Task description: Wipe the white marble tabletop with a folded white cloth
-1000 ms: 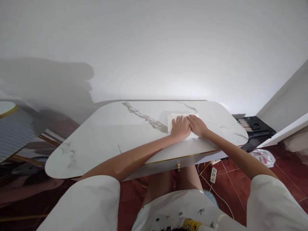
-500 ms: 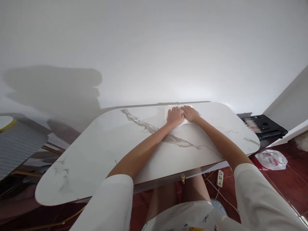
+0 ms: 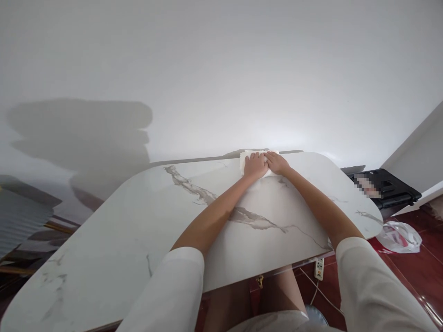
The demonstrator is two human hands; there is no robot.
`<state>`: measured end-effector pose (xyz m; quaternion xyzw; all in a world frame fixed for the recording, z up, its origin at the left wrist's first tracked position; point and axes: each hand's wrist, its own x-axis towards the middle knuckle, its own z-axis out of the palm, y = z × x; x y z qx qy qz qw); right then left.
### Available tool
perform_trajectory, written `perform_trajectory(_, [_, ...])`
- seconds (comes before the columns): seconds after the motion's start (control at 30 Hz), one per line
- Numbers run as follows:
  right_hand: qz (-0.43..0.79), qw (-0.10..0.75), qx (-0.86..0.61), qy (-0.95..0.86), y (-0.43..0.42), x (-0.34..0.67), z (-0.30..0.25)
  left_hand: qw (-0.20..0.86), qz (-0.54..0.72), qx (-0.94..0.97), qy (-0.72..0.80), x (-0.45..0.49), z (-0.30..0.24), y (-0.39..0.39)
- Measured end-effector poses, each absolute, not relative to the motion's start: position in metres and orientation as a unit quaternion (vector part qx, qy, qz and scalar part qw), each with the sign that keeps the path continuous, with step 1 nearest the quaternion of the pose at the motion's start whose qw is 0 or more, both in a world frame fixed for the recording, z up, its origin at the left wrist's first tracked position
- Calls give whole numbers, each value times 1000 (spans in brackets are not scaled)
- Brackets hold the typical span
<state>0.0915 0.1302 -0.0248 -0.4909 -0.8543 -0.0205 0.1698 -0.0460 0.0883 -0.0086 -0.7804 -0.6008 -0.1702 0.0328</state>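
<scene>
A white cloth [image 3: 246, 157] lies at the far edge of the white marble table [image 3: 145, 221], close to the wall. My left hand [image 3: 254, 165] presses flat on the cloth, fingers stretched forward. My right hand [image 3: 276, 162] lies flat beside it, touching it, with fingers over the cloth's right part. Both arms reach straight across the tabletop. Most of the cloth is hidden under the two hands.
A plain white wall rises right behind the table. A black device [image 3: 384, 188] sits low at the right. A white plastic bag [image 3: 398, 235] and a power strip [image 3: 319, 269] lie on the red tiled floor. Striped furniture [image 3: 20, 221] stands at the left.
Both hands have pushed the cloth from the table's middle to its far edge by the wall. I have leaned forward over the table.
</scene>
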Motion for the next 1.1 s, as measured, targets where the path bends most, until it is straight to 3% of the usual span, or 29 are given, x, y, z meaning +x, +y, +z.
perform_trajectory(0.53, [-30, 186, -515, -836, 82, 115, -37, 20, -179, -800, -572, -31, -11, 43])
perform_trajectory(1.1, [-21, 162, -530, -832, -53, 107, -23, 6, -143, -806, -574, -34, -2, -77])
